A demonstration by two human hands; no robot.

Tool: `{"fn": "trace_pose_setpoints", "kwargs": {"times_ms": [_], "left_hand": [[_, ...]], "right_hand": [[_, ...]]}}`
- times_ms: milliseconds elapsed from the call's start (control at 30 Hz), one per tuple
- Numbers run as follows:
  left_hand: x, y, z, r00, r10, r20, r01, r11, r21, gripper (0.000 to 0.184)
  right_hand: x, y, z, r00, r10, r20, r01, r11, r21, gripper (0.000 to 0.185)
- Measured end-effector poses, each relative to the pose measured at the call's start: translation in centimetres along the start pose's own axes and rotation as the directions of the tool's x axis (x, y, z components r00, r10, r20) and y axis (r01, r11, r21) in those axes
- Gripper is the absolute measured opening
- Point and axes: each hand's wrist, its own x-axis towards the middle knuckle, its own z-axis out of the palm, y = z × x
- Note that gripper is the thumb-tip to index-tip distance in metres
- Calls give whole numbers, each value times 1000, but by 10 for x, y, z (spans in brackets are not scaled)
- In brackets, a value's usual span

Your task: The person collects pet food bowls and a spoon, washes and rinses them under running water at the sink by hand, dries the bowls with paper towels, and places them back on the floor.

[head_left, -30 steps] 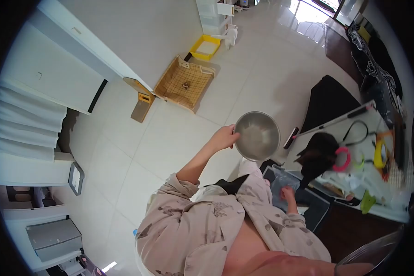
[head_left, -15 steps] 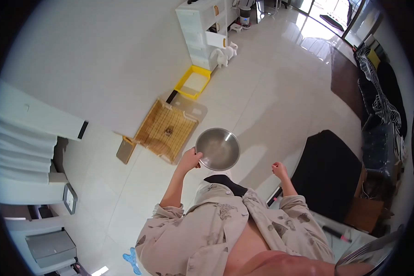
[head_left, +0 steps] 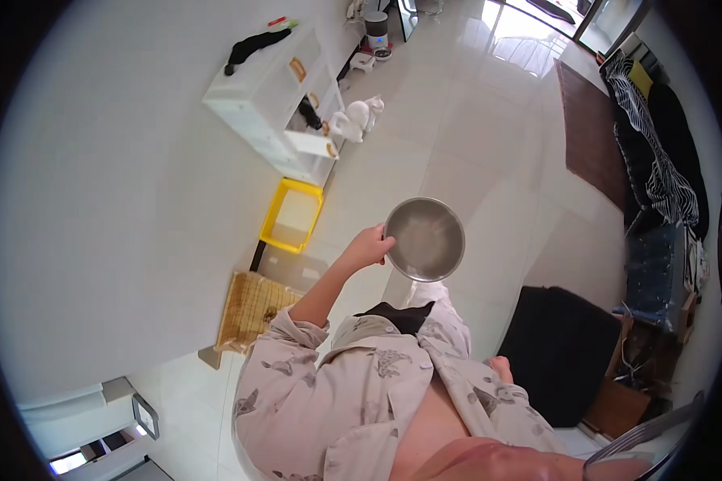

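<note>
My left hand (head_left: pixel 369 247) grips the rim of a round stainless steel bowl (head_left: pixel 425 239), thumb over the edge and fingers on the outside. The bowl is held out in front of my body, its open top facing up, and nothing shows inside it. Down at my side, close to the black-topped piece of furniture (head_left: pixel 561 353), hangs my right hand (head_left: pixel 501 369). Its fingers look curled in with nothing in them, though the sleeve and the angle hide part of it.
Along the left wall stand a white drawer cabinet (head_left: pixel 257 108), a yellow tray (head_left: pixel 266 224) and a woven bamboo-like mat or bed (head_left: pixel 237 309). A white cat figure (head_left: pixel 359 119) sits beside the cabinet. A pet feeder (head_left: pixel 376 32) stands farther back. A brown rug (head_left: pixel 586 128) lies at right.
The view has shifted forward across the room, with the cabinet and yellow tray now nearer. My left hand carries the bowl farther right in view; my right hand has dropped closer to my side.
</note>
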Motion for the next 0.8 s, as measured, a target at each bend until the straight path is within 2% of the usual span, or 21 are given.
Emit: {"fn": "trace_pose_setpoints", "kwargs": {"times_ms": [67, 100, 167, 200, 233, 267, 300, 333, 367, 400, 433, 467, 533, 567, 633, 667, 767, 800], "left_hand": [[66, 20, -7, 1000, -10, 22, 10, 1000, -3, 35], [97, 26, -10, 1000, -26, -4, 26, 998, -48, 35], [163, 46, -19, 998, -41, -53, 35, 993, -115, 34], [189, 50, -22, 987, -138, -86, 124, 981, -149, 31], [216, 60, -33, 966, -226, -125, 202, 963, -180, 28], [235, 77, -48, 962, -238, -133, 212, 960, -184, 28], [255, 88, -55, 952, -243, -188, 210, 962, -176, 28], [278, 97, -62, 939, -244, -243, 206, 963, -172, 28], [303, 106, -75, 935, -254, -248, 213, 960, -183, 28], [332, 111, -90, 924, -279, -262, 227, 951, -211, 28], [360, 114, -103, 912, -303, -276, 240, 941, -240, 28], [390, 115, -115, 901, -318, -296, 250, 937, -246, 27], [438, 115, -141, 873, -355, -334, 276, 925, -262, 27], [474, 115, -155, 849, -383, -365, 299, 916, -266, 28], [544, 118, -181, 843, -383, -378, 286, 914, -287, 30], [580, 120, -196, 837, -389, -385, 280, 909, -309, 33], [696, 137, -249, 829, -366, -423, 246, 917, -314, 35], [729, 143, -266, 815, -405, -414, 284, 903, -323, 38]], "right_hand": [[32, -47, -37, 999, 25, -40, -36, 949, -314, 20], [56, -78, -63, 999, 28, -45, -41, 943, -331, 20], [141, -165, -123, 968, -236, 80, 240, 794, -558, 13], [176, -205, -144, 926, -332, 179, 366, 679, -637, 12], [214, -257, -162, 861, -419, 288, 491, 539, -684, 13], [236, -304, -180, 780, -480, 402, 599, 385, -703, 16], [262, -355, -200, 780, -467, 416, 602, 380, -702, 16], [292, -425, -221, 846, -498, 192, 504, 628, -593, 22], [317, -504, -238, 888, -458, -41, 404, 819, -407, 27], [327, -579, -253, 831, -542, -128, 422, 763, -489, 26], [325, -651, -265, 792, -600, -118, 516, 759, -397, 24], [333, -718, -274, 792, -601, -108, 526, 761, -380, 23], [334, -827, -280, 720, -688, -93, 624, 699, -349, 22], [335, -878, -281, 720, -689, -89, 623, 697, -354, 22], [347, -968, -277, 634, -772, -40, 685, 585, -433, 20], [358, -1001, -274, 636, -771, -43, 681, 586, -440, 20], [400, -1124, -282, 640, -766, 66, 633, 476, -610, 18], [418, -1170, -282, 675, -719, 164, 612, 423, -668, 17]]}}
